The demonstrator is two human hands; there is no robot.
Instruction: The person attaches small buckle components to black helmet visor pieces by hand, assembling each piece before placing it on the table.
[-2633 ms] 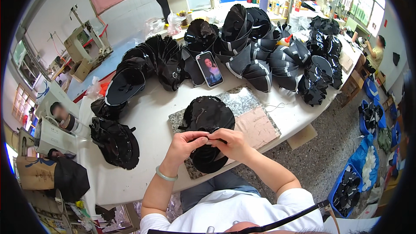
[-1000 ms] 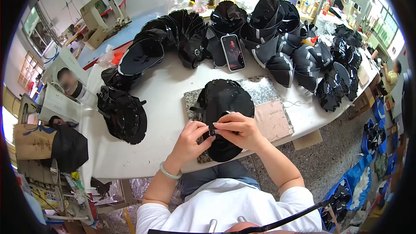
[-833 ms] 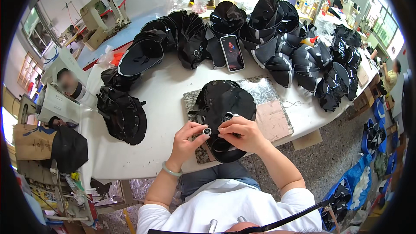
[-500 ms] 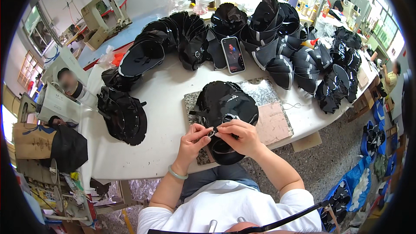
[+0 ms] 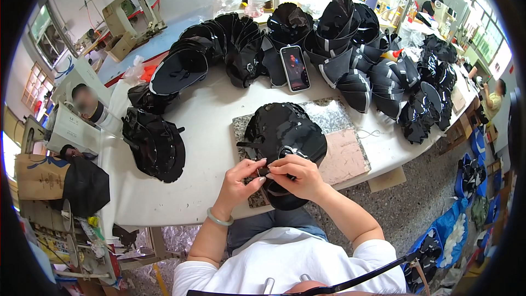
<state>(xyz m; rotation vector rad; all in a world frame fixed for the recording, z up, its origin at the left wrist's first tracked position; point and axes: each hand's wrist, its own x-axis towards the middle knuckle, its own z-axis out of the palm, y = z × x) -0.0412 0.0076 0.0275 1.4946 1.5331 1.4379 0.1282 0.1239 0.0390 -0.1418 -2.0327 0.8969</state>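
A stack of glossy black shoe uppers [image 5: 290,126] lies in front of me, over a speckled stone slab. At its near edge both hands meet on a narrow black strap [image 5: 263,171]. My right hand [image 5: 298,176] pinches the strap between thumb and fingertips. From the other side, my left hand [image 5: 241,181] curls thumb and forefinger about the strap's end, the fingertips slightly apart around it. A small buckle at that spot is mostly covered by my fingers. More black glossy uppers [image 5: 153,145] lie to the left.
The stone slab [image 5: 329,115] carries a pinkish pad [image 5: 345,153] on the white table [image 5: 181,203]. Rows of nested black uppers [image 5: 219,38] line the back, with a phone [image 5: 295,68] propped among them. More piles [image 5: 433,104] stand right. Boxes, sewing machines and other people are around.
My left hand has shifted slightly left and its fingertips have parted a little. The silver buckle seen between my fingers is now mostly hidden, and the black strap shows there.
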